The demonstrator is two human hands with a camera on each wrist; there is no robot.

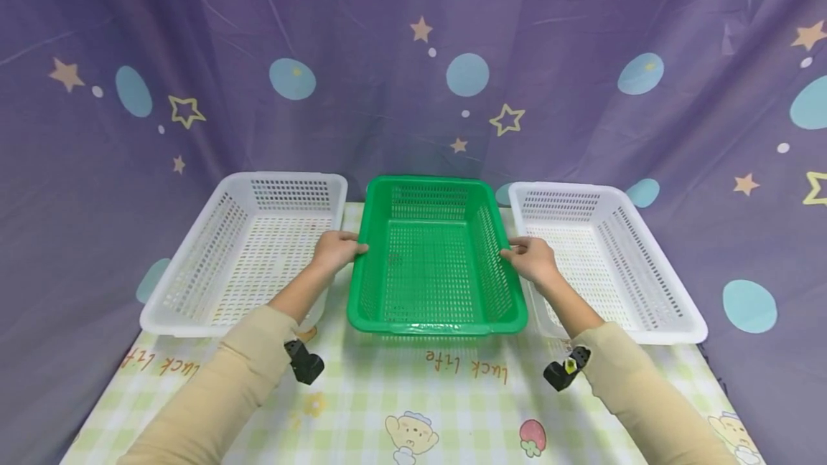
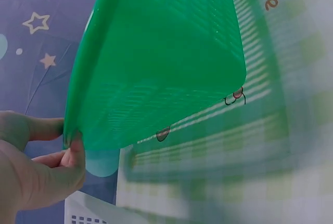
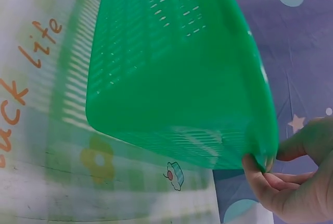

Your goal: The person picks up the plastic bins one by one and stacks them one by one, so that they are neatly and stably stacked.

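A green plastic basket (image 1: pixel 429 271) with slotted sides is in the middle of the head view, between two white baskets. My left hand (image 1: pixel 336 250) pinches its left rim, thumb and fingers on either side of the edge. On the opposite rim, my right hand (image 1: pixel 531 258) grips in the same way. Both wrist views show the green basket (image 2: pixel 171 52) from outside, its base apart from the tablecloth and a shadow below it. The right wrist view has the fingers (image 3: pixel 260 182) curled under the rim. Nothing lies inside the green basket.
A white basket (image 1: pixel 242 178) stands on the left and another white basket (image 1: pixel 672 285) on the right, both close beside the green one. They rest on a checked tablecloth (image 1: pixel 362 407) with printed figures. Behind hangs a purple curtain (image 1: pixel 375 34) with stars and dots.
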